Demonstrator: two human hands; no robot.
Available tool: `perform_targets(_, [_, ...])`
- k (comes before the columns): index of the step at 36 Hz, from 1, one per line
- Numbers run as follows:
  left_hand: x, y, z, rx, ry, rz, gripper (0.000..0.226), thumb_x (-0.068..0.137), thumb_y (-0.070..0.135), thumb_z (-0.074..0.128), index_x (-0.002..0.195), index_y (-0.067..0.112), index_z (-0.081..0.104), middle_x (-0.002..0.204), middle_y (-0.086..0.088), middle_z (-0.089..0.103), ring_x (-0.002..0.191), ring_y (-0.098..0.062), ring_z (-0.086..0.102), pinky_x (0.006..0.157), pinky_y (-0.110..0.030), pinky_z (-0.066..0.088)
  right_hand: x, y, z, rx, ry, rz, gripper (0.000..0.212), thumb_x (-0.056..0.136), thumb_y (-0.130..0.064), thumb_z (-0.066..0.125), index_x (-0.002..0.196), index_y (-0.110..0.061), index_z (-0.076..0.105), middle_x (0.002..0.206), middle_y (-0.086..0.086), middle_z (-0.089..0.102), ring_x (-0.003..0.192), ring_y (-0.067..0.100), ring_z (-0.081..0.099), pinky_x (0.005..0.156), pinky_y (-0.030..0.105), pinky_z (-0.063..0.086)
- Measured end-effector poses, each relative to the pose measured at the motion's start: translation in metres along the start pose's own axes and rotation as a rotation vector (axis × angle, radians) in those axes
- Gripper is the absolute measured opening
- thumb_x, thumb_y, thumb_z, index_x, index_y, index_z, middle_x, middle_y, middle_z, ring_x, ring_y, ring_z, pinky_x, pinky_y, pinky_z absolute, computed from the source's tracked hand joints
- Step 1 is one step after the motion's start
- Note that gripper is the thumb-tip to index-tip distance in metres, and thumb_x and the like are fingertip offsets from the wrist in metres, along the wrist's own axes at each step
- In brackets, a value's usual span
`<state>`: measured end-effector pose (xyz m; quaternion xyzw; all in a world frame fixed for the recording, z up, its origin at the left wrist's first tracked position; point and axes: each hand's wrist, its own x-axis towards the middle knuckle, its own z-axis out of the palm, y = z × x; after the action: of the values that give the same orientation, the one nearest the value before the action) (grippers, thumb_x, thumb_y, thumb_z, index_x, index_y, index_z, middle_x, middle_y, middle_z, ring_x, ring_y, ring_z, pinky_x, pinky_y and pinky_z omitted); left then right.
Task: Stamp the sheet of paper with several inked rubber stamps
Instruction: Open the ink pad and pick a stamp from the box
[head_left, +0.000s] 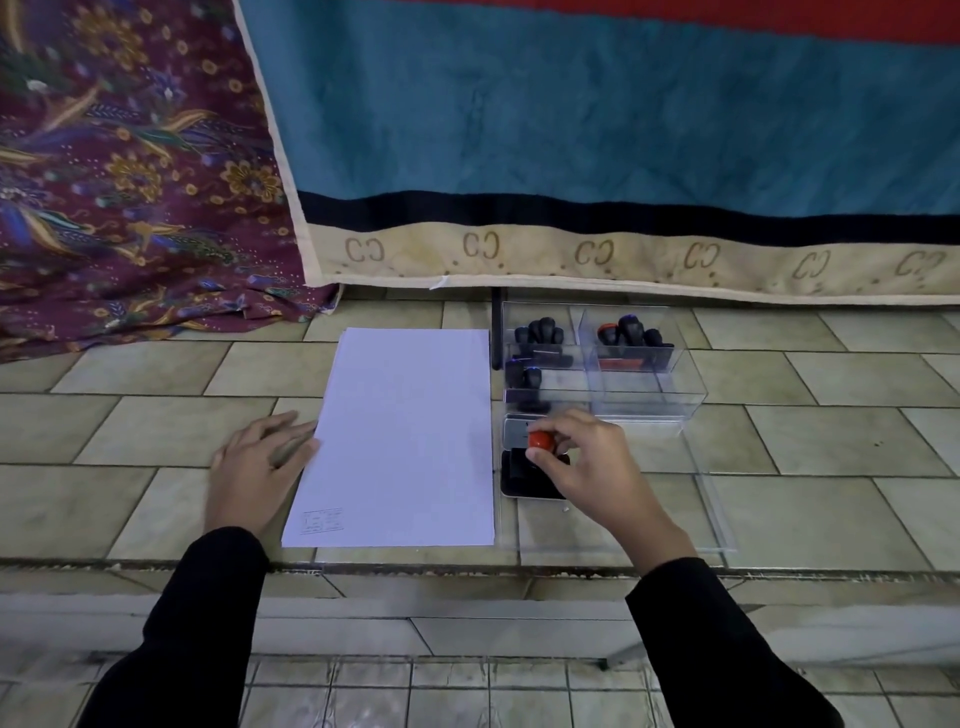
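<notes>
A white sheet of paper (405, 436) lies on the tiled floor, with one rectangular stamp print (322, 520) near its front left corner. My left hand (260, 462) rests flat on the floor, fingertips touching the paper's left edge. My right hand (587, 462) grips a rubber stamp by its red knob (541, 440), pressed down onto a dark ink pad (524, 478) in an open tin just right of the paper. Several black-handled stamps (540, 335) stand in a clear box (649, 384) behind the pad, one with a red top (607, 330).
A clear lid (711, 499) lies flat to the right of the ink pad. A blue and beige mattress edge (571, 254) and a patterned purple cloth (130, 182) border the far side. A step edge (467, 569) runs just in front of the paper.
</notes>
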<state>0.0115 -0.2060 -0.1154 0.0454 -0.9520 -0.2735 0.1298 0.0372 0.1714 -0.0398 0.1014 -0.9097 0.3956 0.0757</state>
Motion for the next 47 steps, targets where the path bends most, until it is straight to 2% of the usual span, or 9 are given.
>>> perform_targets(12, [0.000, 0.006, -0.001, 0.017, 0.020, -0.006, 0.022, 0.091, 0.037, 0.064, 0.112, 0.040, 0.068, 0.131, 0.015, 0.056, 0.122, -0.012, 0.046, 0.104, -0.043, 0.026, 0.000, 0.004, -0.003, 0.021, -0.002, -0.022, 0.020, 0.077, -0.023, 0.075, 0.097, -0.025, 0.070, 0.088, -0.016, 0.061, 0.080, 0.005, 0.060, 0.074, 0.018, 0.052])
perform_targets(17, [0.000, 0.005, -0.001, 0.016, 0.012, -0.008, 0.022, 0.091, 0.039, 0.064, 0.113, 0.042, 0.068, 0.132, 0.016, 0.056, 0.123, -0.012, 0.045, 0.104, -0.041, 0.024, -0.003, 0.002, -0.002, 0.031, -0.004, -0.046, 0.021, 0.075, -0.019, 0.076, 0.095, -0.023, 0.071, 0.084, -0.024, 0.057, 0.077, 0.002, 0.059, 0.074, 0.016, 0.051])
perform_targets(24, [-0.001, 0.004, 0.000, 0.029, 0.005, -0.001, 0.023, 0.093, 0.038, 0.062, 0.115, 0.040, 0.068, 0.134, 0.014, 0.055, 0.125, -0.013, 0.045, 0.106, -0.042, 0.023, 0.002, 0.000, -0.003, 0.061, 0.006, 0.011, 0.023, 0.074, -0.016, 0.078, 0.097, -0.017, 0.074, 0.084, -0.012, 0.062, 0.075, 0.009, 0.060, 0.072, 0.011, 0.049])
perform_targets(29, [-0.002, 0.005, 0.000, 0.018, 0.018, 0.013, 0.029, 0.091, 0.047, 0.051, 0.114, 0.040, 0.068, 0.133, 0.014, 0.056, 0.124, -0.013, 0.046, 0.104, -0.040, 0.023, -0.001, 0.003, -0.007, 0.137, -0.057, 0.083, 0.023, 0.068, -0.015, 0.082, 0.088, -0.025, 0.075, 0.084, -0.013, 0.067, 0.078, 0.008, 0.064, 0.076, 0.019, 0.054])
perform_targets(33, [-0.003, 0.005, -0.001, 0.005, 0.022, 0.022, 0.032, 0.090, 0.049, 0.047, 0.115, 0.042, 0.067, 0.132, 0.014, 0.056, 0.124, -0.013, 0.046, 0.104, -0.039, 0.024, 0.001, 0.000, -0.006, 0.168, -0.044, 0.125, 0.023, 0.069, -0.014, 0.082, 0.088, -0.024, 0.075, 0.082, -0.013, 0.067, 0.079, 0.010, 0.064, 0.076, 0.019, 0.054])
perform_targets(35, [-0.002, 0.004, -0.001, 0.004, 0.023, 0.026, 0.027, 0.093, 0.045, 0.051, 0.115, 0.042, 0.067, 0.132, 0.014, 0.057, 0.123, -0.013, 0.046, 0.104, -0.039, 0.024, 0.004, -0.002, -0.006, 0.176, -0.047, 0.146, 0.022, 0.069, -0.014, 0.082, 0.088, -0.023, 0.075, 0.080, -0.017, 0.065, 0.078, 0.010, 0.064, 0.075, 0.016, 0.053])
perform_targets(40, [-0.001, 0.002, 0.000, 0.013, 0.026, 0.019, 0.024, 0.096, 0.033, 0.056, 0.115, 0.043, 0.067, 0.132, 0.013, 0.057, 0.122, -0.014, 0.047, 0.104, -0.041, 0.026, 0.002, -0.004, -0.009, 0.150, -0.080, 0.175, 0.024, 0.067, -0.015, 0.083, 0.087, -0.026, 0.075, 0.081, -0.013, 0.068, 0.078, 0.013, 0.066, 0.075, 0.018, 0.055])
perform_targets(45, [0.000, 0.002, 0.001, 0.030, 0.023, 0.016, 0.024, 0.096, 0.034, 0.056, 0.115, 0.043, 0.067, 0.131, 0.014, 0.057, 0.123, -0.013, 0.046, 0.103, -0.038, 0.025, 0.006, -0.022, -0.009, 0.015, -0.083, 0.100, 0.023, 0.071, -0.021, 0.081, 0.092, -0.023, 0.074, 0.086, -0.012, 0.066, 0.075, 0.005, 0.063, 0.075, 0.017, 0.055])
perform_targets(47, [-0.001, 0.003, 0.000, 0.033, 0.022, 0.018, 0.023, 0.095, 0.040, 0.054, 0.114, 0.043, 0.067, 0.130, 0.014, 0.057, 0.122, -0.013, 0.047, 0.103, -0.039, 0.025, 0.011, -0.036, -0.001, 0.005, -0.037, 0.027, 0.027, 0.071, -0.028, 0.081, 0.096, -0.023, 0.073, 0.086, -0.014, 0.063, 0.075, 0.001, 0.062, 0.072, 0.009, 0.051])
